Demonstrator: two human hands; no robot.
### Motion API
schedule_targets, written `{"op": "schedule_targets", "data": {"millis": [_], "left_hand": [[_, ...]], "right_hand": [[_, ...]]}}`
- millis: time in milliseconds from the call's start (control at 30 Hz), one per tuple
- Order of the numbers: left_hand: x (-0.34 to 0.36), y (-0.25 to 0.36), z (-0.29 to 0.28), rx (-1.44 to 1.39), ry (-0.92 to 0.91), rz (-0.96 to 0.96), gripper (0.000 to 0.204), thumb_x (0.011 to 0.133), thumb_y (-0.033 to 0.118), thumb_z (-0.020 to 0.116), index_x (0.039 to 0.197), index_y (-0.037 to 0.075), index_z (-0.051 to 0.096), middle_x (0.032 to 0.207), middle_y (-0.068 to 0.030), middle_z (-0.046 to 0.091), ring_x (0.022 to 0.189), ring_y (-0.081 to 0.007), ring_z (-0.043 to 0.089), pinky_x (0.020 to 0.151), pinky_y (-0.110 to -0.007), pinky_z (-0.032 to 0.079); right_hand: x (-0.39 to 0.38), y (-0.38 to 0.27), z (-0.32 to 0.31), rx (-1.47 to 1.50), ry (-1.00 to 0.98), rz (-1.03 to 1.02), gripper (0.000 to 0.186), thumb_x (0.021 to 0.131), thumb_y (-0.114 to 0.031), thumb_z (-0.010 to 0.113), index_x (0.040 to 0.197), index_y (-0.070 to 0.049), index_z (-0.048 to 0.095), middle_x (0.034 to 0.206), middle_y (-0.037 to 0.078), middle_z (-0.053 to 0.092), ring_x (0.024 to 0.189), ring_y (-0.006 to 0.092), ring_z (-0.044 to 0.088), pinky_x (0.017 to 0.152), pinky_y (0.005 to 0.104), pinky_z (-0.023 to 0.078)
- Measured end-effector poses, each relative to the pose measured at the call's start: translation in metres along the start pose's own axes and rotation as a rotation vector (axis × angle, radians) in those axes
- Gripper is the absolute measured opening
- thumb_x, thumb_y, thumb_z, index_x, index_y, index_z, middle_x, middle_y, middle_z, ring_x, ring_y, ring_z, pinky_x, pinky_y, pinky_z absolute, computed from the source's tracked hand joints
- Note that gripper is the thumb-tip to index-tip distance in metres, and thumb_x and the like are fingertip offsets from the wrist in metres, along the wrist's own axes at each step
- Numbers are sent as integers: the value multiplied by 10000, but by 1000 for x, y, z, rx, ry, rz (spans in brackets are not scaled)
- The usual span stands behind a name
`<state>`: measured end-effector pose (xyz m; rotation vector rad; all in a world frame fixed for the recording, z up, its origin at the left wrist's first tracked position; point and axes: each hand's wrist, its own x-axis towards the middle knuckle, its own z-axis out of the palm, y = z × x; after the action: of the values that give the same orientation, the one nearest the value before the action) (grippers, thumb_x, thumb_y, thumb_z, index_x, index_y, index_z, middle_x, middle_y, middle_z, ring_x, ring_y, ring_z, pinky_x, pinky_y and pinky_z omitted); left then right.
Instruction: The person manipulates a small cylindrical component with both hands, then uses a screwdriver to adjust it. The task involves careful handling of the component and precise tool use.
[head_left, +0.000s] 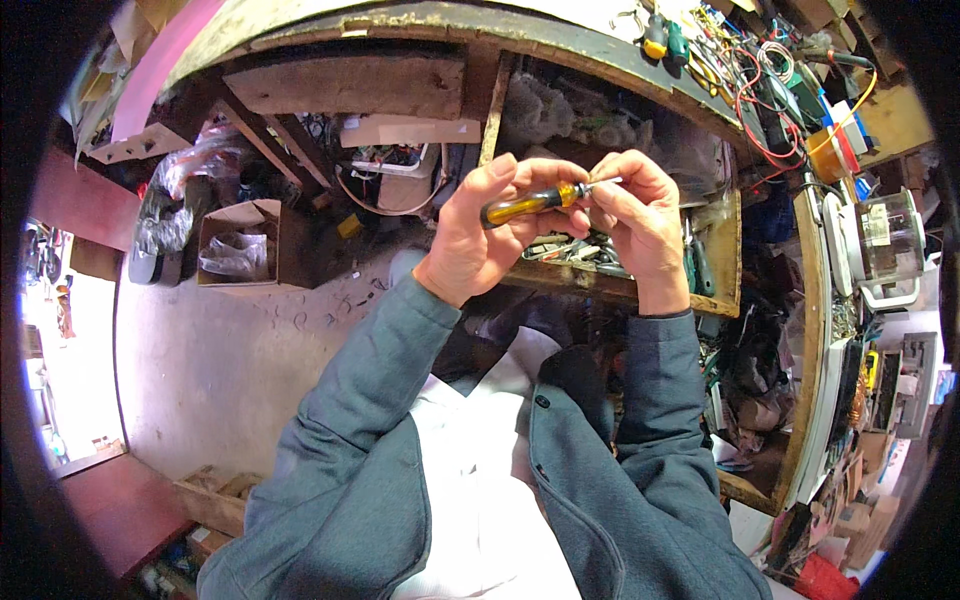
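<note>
A screwdriver (530, 205) with a yellow and black handle is held up in front of me, above an open wooden drawer (600, 284). Its handle lies across my left hand (480, 215), whose thumb is raised while the fingers curl round beneath. The fingertips of my right hand (640, 205) pinch at the metal front end, where a short light shaft or bit shows. Whether a separate small part sits between those fingertips, I cannot make out. Below both hands, several metal tools (575, 252) lie jumbled in the drawer.
The wooden workbench (400, 22) curves along the far side. At its right lie a yellow-handled screwdriver (655, 38), tangled wires (745, 95) and a clear-walled appliance (890, 235). An open cardboard box (240, 245) stands on the floor at left, beside plastic-wrapped goods (180, 200).
</note>
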<state>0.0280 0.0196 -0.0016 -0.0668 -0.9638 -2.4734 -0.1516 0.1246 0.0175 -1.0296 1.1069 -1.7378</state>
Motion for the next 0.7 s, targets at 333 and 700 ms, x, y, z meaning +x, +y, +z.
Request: {"op": "schedule_targets", "data": {"millis": [333,700], "left_hand": [[0,-6,-4,-30,15,26,746,1019,601,472,1310,-76,592,1222,-190,666,1137,-273,645,1023,-481,531],[0,-3,0,-24,21,-11,790,1011,641,482,1312,-83,580,1178,-217,662,1061,-296,671,1062,-516,521]], "right_hand": [[-1,-1,0,-15,-32,-105,97,897,0,754,985,3,714,880,25,684,696,49,559,605,198,413],[-5,-3,2,-106,19,-184,78,887,-8,761,946,15,716,835,19,665,672,46,535,589,203,391]]}}
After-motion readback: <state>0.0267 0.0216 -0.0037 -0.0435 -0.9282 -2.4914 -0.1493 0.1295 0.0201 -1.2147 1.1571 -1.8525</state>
